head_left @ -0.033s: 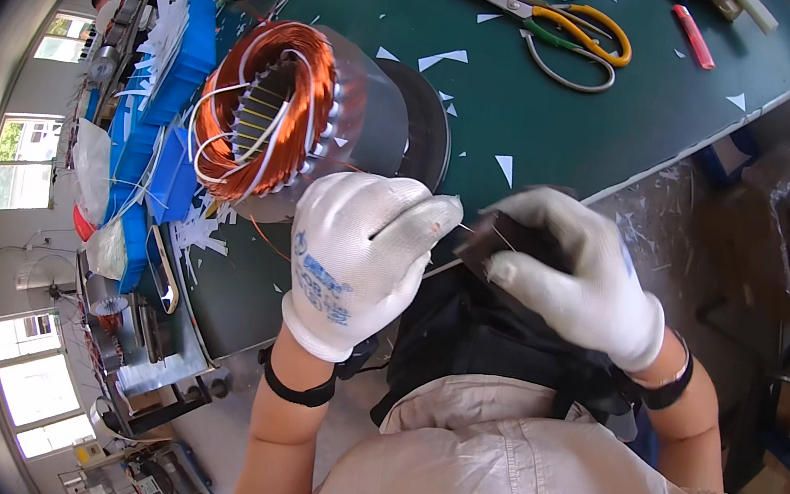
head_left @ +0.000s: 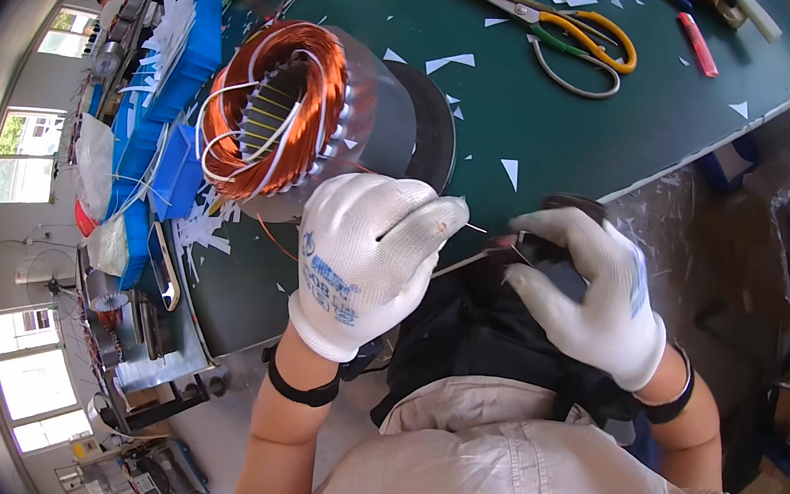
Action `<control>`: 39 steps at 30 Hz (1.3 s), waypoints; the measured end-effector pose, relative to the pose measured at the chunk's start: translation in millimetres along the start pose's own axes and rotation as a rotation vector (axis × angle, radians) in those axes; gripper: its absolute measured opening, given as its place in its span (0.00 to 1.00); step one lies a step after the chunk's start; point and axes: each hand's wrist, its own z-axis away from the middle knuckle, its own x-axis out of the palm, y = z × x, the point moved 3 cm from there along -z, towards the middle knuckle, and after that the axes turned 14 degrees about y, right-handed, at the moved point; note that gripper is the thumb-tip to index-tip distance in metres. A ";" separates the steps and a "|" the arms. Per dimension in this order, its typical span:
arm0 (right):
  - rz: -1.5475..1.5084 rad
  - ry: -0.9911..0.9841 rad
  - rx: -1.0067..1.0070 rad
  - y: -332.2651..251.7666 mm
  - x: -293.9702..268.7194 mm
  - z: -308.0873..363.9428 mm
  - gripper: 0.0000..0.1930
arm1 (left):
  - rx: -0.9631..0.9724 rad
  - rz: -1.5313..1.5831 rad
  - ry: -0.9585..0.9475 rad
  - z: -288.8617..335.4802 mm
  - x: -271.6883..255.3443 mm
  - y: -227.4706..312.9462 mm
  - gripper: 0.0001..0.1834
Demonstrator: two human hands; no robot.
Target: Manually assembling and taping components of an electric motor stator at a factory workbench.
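Note:
A motor stator with orange copper windings [head_left: 331, 71] and white sleeved leads lies on its side on the green table [head_left: 348, 8], ahead of my hands. My left hand [head_left: 363, 258], in a white knitted glove, is closed in a pinch on a thin wire [head_left: 477, 228]; its pale tip sticks out past the thumb and forefinger. Just right of that tip, my gloved right hand [head_left: 599, 301] curls round a dark brown, sheet-like piece [head_left: 553, 269], partly hidden by the fingers and blurred. Its thumb and forefinger stand somewhat apart.
Scissors with yellow and green handles [head_left: 585, 41] lie at the far side among white paper scraps [head_left: 509, 173]. A red-pink tool [head_left: 698, 45] is near the right edge. Blue bins [head_left: 189, 56] with white strips line the left. A dark round disc [head_left: 439, 132] sits behind the stator.
My right hand has drawn slightly right, off the wire's end, and its thumb and fingers have spread. More of the wire tip shows at my left hand, which keeps its pinch.

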 end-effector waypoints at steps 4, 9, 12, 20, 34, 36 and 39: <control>0.349 0.292 -0.466 -19.7 19.6 -7.5 0.21 | -0.005 -0.029 0.012 0.1 1.2 -0.8 0.18; 0.334 0.134 -0.241 -6.8 5.7 7.0 0.18 | 0.002 -0.015 0.028 3.6 4.1 2.1 0.19; 0.261 0.251 -0.401 -17.3 17.0 -7.9 0.20 | -0.007 -0.016 0.019 2.0 2.5 1.6 0.18; 0.368 0.405 0.054 5.8 -77.8 53.6 0.32 | 0.000 -0.146 0.394 45.1 15.8 38.1 0.16; 0.316 0.931 -0.220 -30.5 -154.2 89.0 0.44 | 0.045 0.734 -0.233 22.6 101.3 149.6 0.15; 0.371 0.881 -0.207 -23.9 -148.9 86.3 0.43 | 0.141 0.395 -0.046 7.5 27.9 114.1 0.10; 0.180 0.726 -0.136 -11.5 -119.3 78.6 0.40 | -0.032 -0.320 0.208 -10.3 -44.8 39.5 0.09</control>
